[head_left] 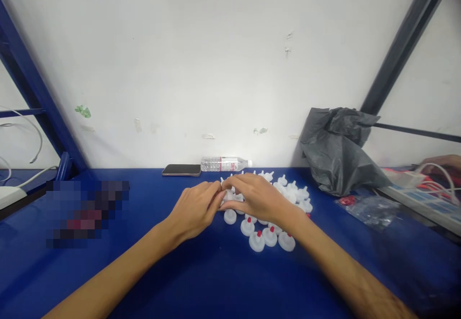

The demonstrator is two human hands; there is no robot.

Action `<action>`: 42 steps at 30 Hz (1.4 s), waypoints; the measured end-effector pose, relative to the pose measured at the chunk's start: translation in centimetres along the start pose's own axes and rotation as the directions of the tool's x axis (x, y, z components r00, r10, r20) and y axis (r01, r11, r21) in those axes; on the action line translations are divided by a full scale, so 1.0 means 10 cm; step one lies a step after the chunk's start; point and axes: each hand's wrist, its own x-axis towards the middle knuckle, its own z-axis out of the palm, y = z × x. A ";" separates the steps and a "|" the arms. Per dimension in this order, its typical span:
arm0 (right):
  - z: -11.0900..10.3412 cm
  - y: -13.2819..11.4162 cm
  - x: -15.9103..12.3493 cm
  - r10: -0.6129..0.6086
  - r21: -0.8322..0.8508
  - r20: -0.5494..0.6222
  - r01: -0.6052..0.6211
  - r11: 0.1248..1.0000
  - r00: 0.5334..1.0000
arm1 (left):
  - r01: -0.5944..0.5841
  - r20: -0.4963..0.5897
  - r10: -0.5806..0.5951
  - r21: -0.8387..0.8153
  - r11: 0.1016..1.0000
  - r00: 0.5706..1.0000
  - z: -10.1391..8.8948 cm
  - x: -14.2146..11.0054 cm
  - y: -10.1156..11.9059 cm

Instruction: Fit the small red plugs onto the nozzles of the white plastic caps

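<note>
My left hand (197, 207) and my right hand (254, 195) meet at their fingertips above the table, left of a cluster of white plastic nozzle caps. A white nozzle cap (229, 195) shows in the gap between my right thumb and curled fingers, partly covered by them. My left thumb and fingers are pinched together; what they hold is hidden. Nearest me, several caps carry small red tips, among them a red-tipped cap (257, 241). Farther back, the caps, such as a plain cap (302, 194), have bare white spouts. One cap (230, 217) stands just below my fingertips.
Against the wall lie a phone (181, 170) and a clear water bottle (225, 164) on the blue table (173, 280). To the right are a dark plastic bag (334, 151), a clear bag (374, 211) with red pieces, and another person's hand (441, 162) near cables. A blurred patch covers the left.
</note>
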 end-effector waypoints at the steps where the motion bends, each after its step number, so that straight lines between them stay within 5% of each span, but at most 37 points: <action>1: 0.01 0.01 0.00 -0.013 -0.009 -0.030 0.013 1.000 0.999 | -0.001 0.009 0.001 -0.005 1.000 1.000 -0.01 0.00 -0.01; 10: 0.07 0.22 0.03 -0.159 -0.203 -0.066 0.143 0.969 0.985 | 0.107 0.002 -0.109 -0.217 0.970 0.994 0.03 0.05 0.05; 14: -0.12 0.55 -0.05 0.055 -0.299 -0.067 -0.073 0.952 0.996 | 0.177 -0.076 -0.230 -0.423 0.889 0.970 -0.08 0.04 0.05; 17: -0.29 0.72 -0.14 0.336 -0.143 -0.057 -0.340 0.929 0.940 | 0.108 -0.101 -0.138 -0.262 0.959 0.985 -0.14 0.02 -0.02; 19: -0.38 0.73 -0.17 0.405 0.006 0.040 -0.406 0.914 0.913 | 0.049 -0.038 -0.054 -0.117 0.992 0.998 -0.12 0.01 -0.06; 23: -0.42 0.63 -0.14 0.374 0.127 0.219 -0.407 0.905 0.901 | -0.042 0.093 0.045 -0.035 0.999 0.995 0.03 0.01 -0.09; 29: -0.36 0.54 -0.09 0.344 0.157 0.439 -0.448 0.880 0.830 | -0.111 0.114 0.116 -0.048 0.993 0.987 0.17 0.00 -0.16; 42: -0.27 0.52 -0.14 0.298 0.182 0.443 -0.410 0.894 0.845 | -0.053 0.184 0.058 -0.027 0.998 0.981 0.25 0.03 -0.24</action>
